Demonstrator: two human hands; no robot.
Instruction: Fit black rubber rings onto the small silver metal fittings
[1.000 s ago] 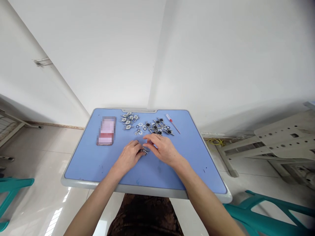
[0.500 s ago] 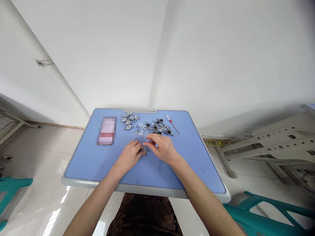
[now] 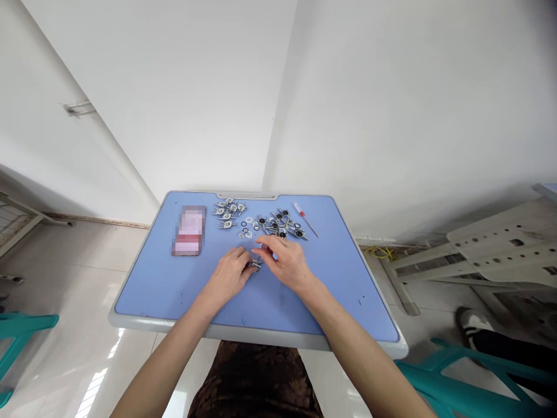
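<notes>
My left hand pinches a small metal fitting against the blue tabletop, with its metal end showing past the fingertips. Just right of it, my right hand is curled, thumb and forefinger bent toward the same fitting. Something small and partly clear shows between those right fingers, too hidden to name. Beyond the hands lie loose gaskets and rings. A cluster of metal fittings with black round centres is partly covered by my right hand. Farther left sits a group of fittings with pale flanges.
A screwdriver with a clear and red handle lies at the right back of the blue table. A phone rests on the left. Teal stools flank the table. Another person's shoe shows at the right.
Both hands stay close around the fitting, with only slight finger movement. Another person's shoe and dark trouser leg have come into view at the lower right.
</notes>
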